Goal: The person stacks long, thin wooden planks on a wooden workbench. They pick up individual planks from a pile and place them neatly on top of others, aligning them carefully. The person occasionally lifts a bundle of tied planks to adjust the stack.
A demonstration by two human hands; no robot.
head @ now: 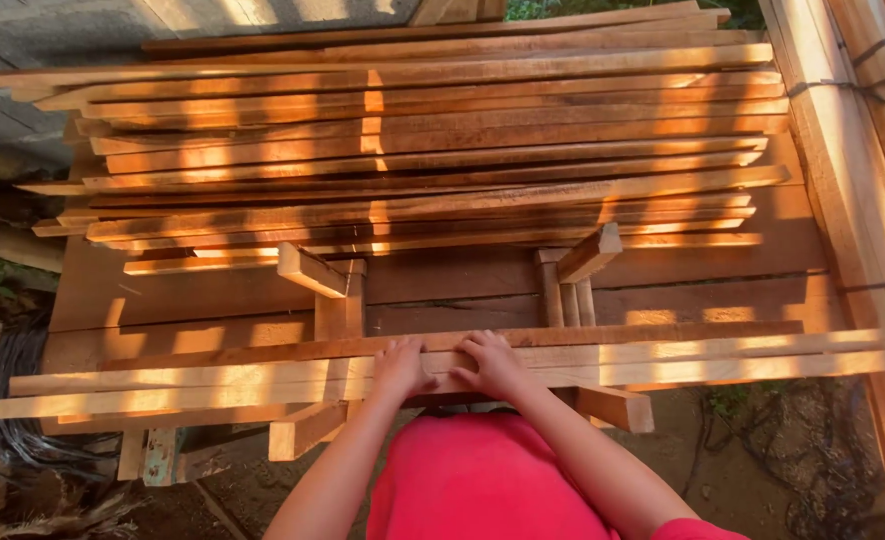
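Wood strips (263, 385) — a small bundle lying crosswise, lower centre of frame, on a stand. I see left hand (401, 368) and right hand (493, 362) side by side on top, fingers curled over the far edge, gripping. Big slat stack (413, 150) sits upper frame, well apart — red shirt (483, 480) at bottom.

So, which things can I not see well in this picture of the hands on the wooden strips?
- Head view: the fingertips of the left hand and right hand curl over the near wooden strips, so their grip is hidden.
- The stacked strips cover the planks beneath.
- The boards at right are cut off by the picture's edge.
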